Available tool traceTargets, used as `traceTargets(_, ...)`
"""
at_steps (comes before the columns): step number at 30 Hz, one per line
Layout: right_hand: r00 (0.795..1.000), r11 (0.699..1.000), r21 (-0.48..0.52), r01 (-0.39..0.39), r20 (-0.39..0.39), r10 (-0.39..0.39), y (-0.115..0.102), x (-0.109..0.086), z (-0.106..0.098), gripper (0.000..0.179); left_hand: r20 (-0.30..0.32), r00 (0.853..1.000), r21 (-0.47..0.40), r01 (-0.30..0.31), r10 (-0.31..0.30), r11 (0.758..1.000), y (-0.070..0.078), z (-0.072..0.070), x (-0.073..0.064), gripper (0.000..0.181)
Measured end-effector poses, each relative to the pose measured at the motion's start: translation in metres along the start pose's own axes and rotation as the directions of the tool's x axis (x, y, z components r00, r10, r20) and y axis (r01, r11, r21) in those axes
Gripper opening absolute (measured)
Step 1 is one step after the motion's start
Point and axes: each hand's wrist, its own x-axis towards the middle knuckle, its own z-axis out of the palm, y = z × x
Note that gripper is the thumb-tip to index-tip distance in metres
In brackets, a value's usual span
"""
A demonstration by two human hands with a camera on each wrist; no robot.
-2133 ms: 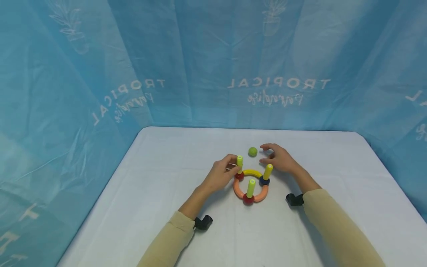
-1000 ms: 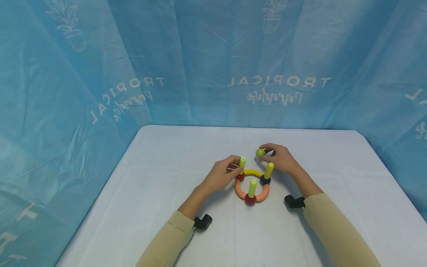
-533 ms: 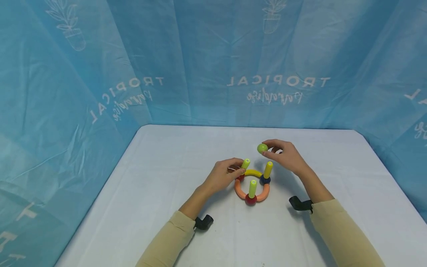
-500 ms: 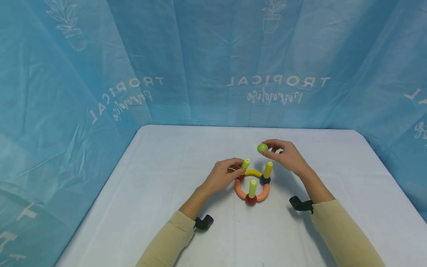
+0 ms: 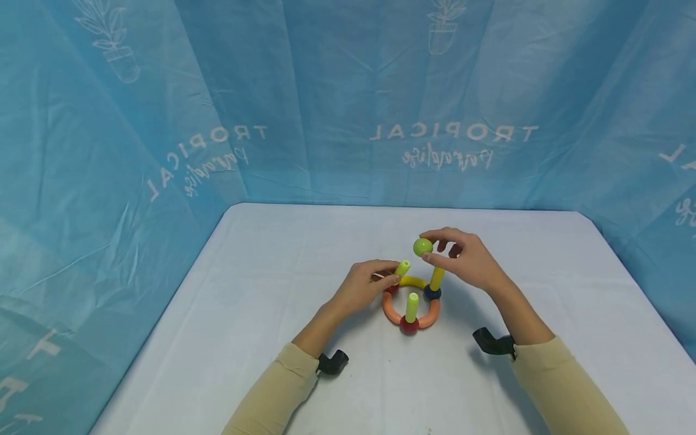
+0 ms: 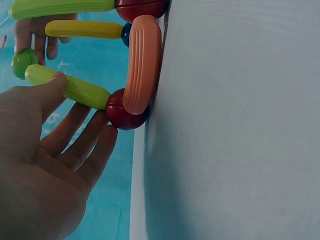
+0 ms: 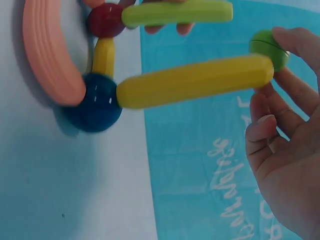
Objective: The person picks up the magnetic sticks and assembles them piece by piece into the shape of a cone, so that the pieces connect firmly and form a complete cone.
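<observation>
My left hand [image 5: 365, 285] pinches a lime-green rod [image 6: 75, 89] between thumb and fingers; the rod leans to the right out of a dark red ball [image 6: 120, 111]. In my right hand [image 5: 462, 260] a green ball [image 5: 422, 247] is pinched between thumb and fingertips, held in the air above the ring, close to the tip of the lime-green rod. A yellow rod [image 7: 195, 81] rises from a dark blue ball [image 7: 95, 102], partly behind the right hand in the head view. Another lime-green rod [image 5: 412, 308] stands on the nearer red ball [image 5: 409, 325].
Curved orange pieces [image 5: 389, 309] and a curved yellow piece [image 5: 412, 281] join the balls into a ring on the white tabletop [image 5: 272, 290]. Black wrist cameras [image 5: 333, 362] sit on both wrists. Blue printed curtains [image 5: 348, 169] hang behind and beside the table.
My right hand has closed on the green ball, lifted it off the table and brought it left toward the left hand. The rod in my left hand has tilted further right.
</observation>
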Motion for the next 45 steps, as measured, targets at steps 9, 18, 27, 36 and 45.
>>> traceTargets(9, 0.997, 0.997, -0.018, 0.071, 0.029, -0.071, -0.011, -0.003, 0.008, 0.038, 0.0, 1.0, -0.003, -0.031, 0.031, 1.0, 0.0, 0.001, 0.0, 0.037)
traceTargets(18, 0.996, 0.998, -0.01, 0.068, 0.054, -0.067, -0.016, -0.005, 0.014, 0.038, 0.014, 0.998, 0.014, -0.055, 0.054, 0.998, 0.0, 0.001, 0.001, 0.033)
traceTargets(27, 0.997, 0.999, 0.013, 0.045, 0.06, -0.046, -0.002, -0.018, 0.006, 0.043, 0.03, 0.999, 0.026, -0.043, 0.042, 0.999, 0.001, 0.001, 0.0, 0.032)
traceTargets(36, 0.992, 0.998, -0.036, -0.043, 0.117, 0.047, 0.017, -0.029, -0.005, 0.035, 0.023, 0.998, 0.029, -0.053, 0.052, 0.998, 0.0, 0.0, -0.001, 0.031)
traceTargets(45, 0.981, 0.995, -0.058, -0.076, 0.174, 0.085, 0.02, -0.03, -0.003, 0.029, 0.033, 0.998, 0.038, -0.061, 0.06, 0.997, 0.003, 0.001, 0.001, 0.033)
